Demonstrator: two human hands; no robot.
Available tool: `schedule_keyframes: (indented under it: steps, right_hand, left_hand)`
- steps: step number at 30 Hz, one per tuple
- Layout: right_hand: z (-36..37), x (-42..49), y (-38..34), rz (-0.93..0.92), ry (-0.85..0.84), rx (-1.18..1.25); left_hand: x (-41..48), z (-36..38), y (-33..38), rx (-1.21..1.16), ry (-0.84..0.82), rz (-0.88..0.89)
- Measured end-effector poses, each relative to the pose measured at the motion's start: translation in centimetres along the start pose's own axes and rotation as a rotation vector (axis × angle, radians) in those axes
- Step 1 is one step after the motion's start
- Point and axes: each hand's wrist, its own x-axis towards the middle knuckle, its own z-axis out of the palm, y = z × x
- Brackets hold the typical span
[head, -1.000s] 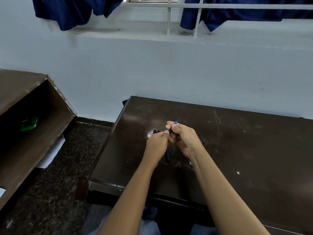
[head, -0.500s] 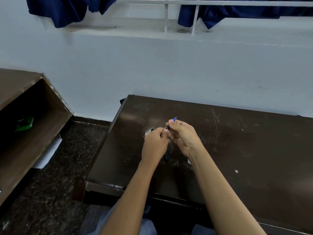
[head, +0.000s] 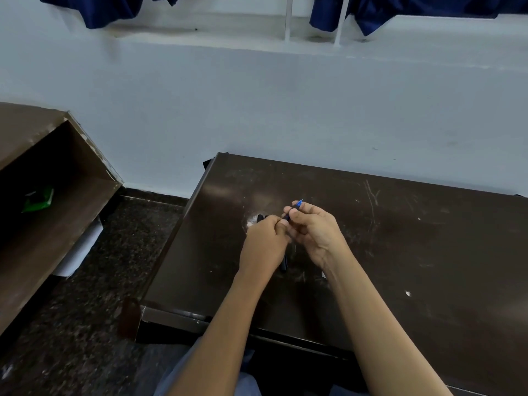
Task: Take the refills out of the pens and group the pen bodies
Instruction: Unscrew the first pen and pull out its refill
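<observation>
Head: left hand (head: 263, 247), right hand (head: 314, 232) grip pen (head: 297, 205) near table (head: 428, 252) left edge.

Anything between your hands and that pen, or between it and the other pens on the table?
Nothing visible. The right hand and left hand both grip the pen, its blue tip poking out on top. The dark pens lie on the table just beyond the left hand, nothing between.
</observation>
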Motion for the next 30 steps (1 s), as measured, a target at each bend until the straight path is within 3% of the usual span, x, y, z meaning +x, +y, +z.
schedule_keyframes:
  steps: [8, 11, 16, 19, 27, 30]
  right_hand:
    - [-1.1, 0.9, 0.2, 0.010, -0.013, -0.149]
    - [-1.4, 1.1, 0.3, 0.019, 0.012, -0.126]
    - [-0.7, 1.1, 0.6, 0.044, -0.089, -0.063]
    - [-0.4, 1.1, 1.1, 0.030, -0.047, -0.091]
    - [-1.1, 1.8, 0.0, 0.031, 0.059, 0.238]
    - [-1.3, 2.1, 0.2, -0.024, 0.183, 0.375]
  left_hand:
    - [0.4, -0.2, -0.3, -0.001, -0.040, -0.006]
    - [0.5, -0.1, -0.3, 0.028, -0.038, -0.012]
    - [0.7, -0.6, -0.5, 0.028, -0.059, -0.006]
    - [0.7, -0.7, -0.7, 0.041, -0.093, 0.013]
    - [1.0, -1.0, -0.5, 0.108, -0.102, 0.031]
    - [0.9, -1.4, -0.9, 0.147, -0.079, 0.007]
